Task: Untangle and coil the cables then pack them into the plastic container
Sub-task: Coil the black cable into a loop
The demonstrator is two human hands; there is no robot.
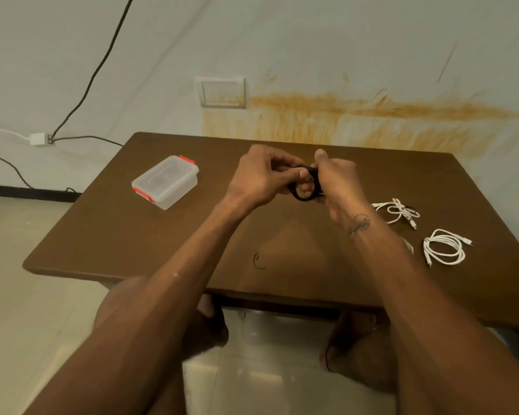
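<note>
While raised above table (pixel 132 235), left hand (pixel 261 175), right hand (pixel 339 181) both grip black cable coil (pixel 307 196).

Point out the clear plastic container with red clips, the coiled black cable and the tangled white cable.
Clear plastic container with red clips (pixel 165 182), head view, lid.
Coiled black cable (pixel 306 197), head view, lower loop.
Tangled white cable (pixel 397 211), head view, middle.
</note>
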